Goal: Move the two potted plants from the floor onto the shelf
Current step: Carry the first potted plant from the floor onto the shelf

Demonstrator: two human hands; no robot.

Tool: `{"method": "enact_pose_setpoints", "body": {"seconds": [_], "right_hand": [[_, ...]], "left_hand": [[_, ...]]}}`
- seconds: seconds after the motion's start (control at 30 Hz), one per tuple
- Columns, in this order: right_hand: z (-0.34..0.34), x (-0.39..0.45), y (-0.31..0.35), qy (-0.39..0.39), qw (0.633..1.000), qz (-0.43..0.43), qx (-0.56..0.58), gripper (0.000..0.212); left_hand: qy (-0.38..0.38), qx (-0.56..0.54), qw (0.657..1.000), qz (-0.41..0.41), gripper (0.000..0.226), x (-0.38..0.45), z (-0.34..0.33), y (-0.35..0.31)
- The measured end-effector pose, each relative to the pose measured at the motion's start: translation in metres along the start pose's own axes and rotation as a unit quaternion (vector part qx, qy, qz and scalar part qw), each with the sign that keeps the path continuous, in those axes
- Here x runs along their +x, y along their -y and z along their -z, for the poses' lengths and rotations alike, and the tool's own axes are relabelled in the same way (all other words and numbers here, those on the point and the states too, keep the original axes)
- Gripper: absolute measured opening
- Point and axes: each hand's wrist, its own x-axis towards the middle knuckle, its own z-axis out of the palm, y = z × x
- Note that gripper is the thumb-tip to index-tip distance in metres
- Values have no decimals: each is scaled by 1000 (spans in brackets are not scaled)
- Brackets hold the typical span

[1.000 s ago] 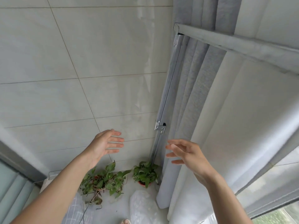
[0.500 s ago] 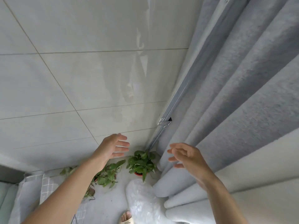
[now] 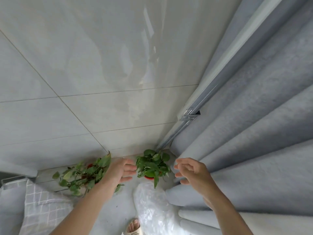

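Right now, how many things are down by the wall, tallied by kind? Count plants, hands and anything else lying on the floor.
Potted plants: 2, the bushy plant and the trailing plant
Hands: 2, left hand and right hand, both open and empty
Clear plastic bag: 1
Checked cloth: 1
Sandalled foot: 1
Total: 7

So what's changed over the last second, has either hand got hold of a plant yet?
Not yet. Both open hands have dropped toward the floor: the left hand and right hand now flank the small bushy green plant in the red pot, without touching it. The view tilted down with them. The trailing green plant, the clear plastic bag and the grey curtain stayed put.
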Motion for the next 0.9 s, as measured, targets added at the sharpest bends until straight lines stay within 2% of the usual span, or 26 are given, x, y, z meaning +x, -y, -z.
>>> {"method": "enact_pose_setpoints", "body": {"seconds": [0.2, 0.4, 0.5, 0.63, 0.73, 0.9], "right_hand": [[-32, 83, -127, -7, 1000, 20, -2, 17], [-74, 184, -277, -75, 996, 41, 7, 20], [-96, 227, -344, -129, 991, 17, -8, 14], [-123, 279, -411, -134, 990, -13, -50, 11], [-137, 297, -437, -110, 991, -55, -54, 16], [-152, 300, -446, -93, 985, -120, 80, 12]], "left_hand": [[11, -40, 996, 76, 37, 101, -62, 125], [-27, -191, 971, 143, 39, 237, -115, 250], [-52, -223, 957, 175, 36, 290, -134, 301], [-87, -275, 944, 158, 36, 346, -149, 331], [-90, -258, 954, 127, 36, 361, -154, 340], [-78, -211, 967, 122, 38, 367, -144, 351]]}}
